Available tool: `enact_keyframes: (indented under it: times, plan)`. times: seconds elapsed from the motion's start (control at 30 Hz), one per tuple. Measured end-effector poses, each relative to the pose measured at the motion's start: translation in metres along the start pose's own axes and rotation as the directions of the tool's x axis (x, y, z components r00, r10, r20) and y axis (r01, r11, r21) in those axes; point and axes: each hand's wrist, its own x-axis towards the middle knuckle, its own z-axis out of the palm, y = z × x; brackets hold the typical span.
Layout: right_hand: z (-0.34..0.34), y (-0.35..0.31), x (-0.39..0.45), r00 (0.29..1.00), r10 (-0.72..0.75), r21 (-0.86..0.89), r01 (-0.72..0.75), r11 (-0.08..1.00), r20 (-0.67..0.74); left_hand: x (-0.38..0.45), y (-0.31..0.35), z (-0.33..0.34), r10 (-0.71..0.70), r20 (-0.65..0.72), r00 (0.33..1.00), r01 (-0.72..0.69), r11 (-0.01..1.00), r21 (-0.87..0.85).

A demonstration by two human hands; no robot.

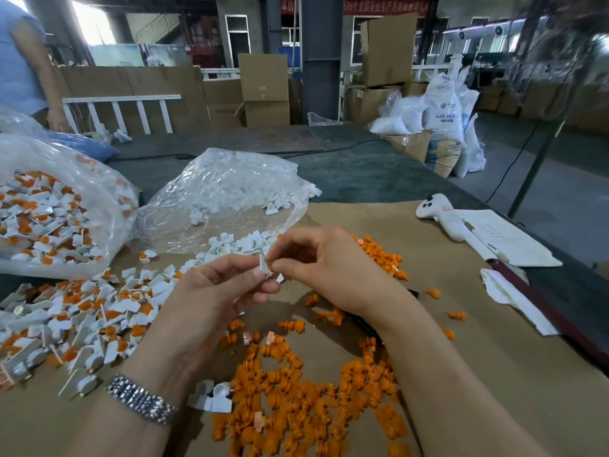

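The dim hall has bright windows (94, 28), a grey concrete floor (576, 206), stacked cardboard boxes (263, 90), white sacks (441, 107) and a dark pillar (321, 61).

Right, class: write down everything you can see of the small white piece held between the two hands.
The white piece is small, of matt, hard-looking plastic, with a flat tab standing roughly upright; fingers hide most of it. It is held in the air above the brown paper. The left hand pinches it between thumb and fingers, and the right hand holds an orange plug against its right side. Whether the plug is fully seated cannot be told.
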Motion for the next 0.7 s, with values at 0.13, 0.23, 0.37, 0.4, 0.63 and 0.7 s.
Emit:
enact_keyframes:
  times: [0.13, 0.23, 0.37, 0.4, 0.63, 0.7]
  plan:
    - [0.005, -0.002, 0.001, 0.998, 0.019, 0.005, -0.019, 1.0, -0.053, -0.005, -0.002, 0.004, 0.167, -0.015, 0.986, -0.156, 0.946, 0.285]
    - [0.006, -0.003, 0.002, 0.994, 0.075, 0.095, -0.067, 0.993, -0.078, -0.006, -0.001, 0.006, 0.265, -0.013, 0.964, -0.24, 0.893, 0.38]
    - [0.0, -0.007, -0.003, 1.0, 0.025, 0.207, -0.023, 0.978, -0.009, -0.004, 0.006, 0.005, 0.12, 0.002, 0.993, -0.12, 0.992, -0.029]
    - [-0.001, -0.007, -0.003, 1.0, 0.011, 0.216, -0.011, 0.976, -0.001, -0.003, 0.006, 0.005, 0.104, 0.003, 0.995, -0.104, 0.992, -0.065]
    - [0.002, -0.008, -0.003, 0.997, -0.051, 0.192, 0.061, 0.98, -0.056, -0.005, 0.009, 0.005, 0.112, 0.014, 0.994, -0.11, 0.991, -0.079]
    - [0.002, -0.007, -0.002, 0.995, -0.063, 0.169, 0.075, 0.983, -0.074, -0.005, 0.009, 0.005, 0.133, 0.014, 0.991, -0.132, 0.989, -0.069]
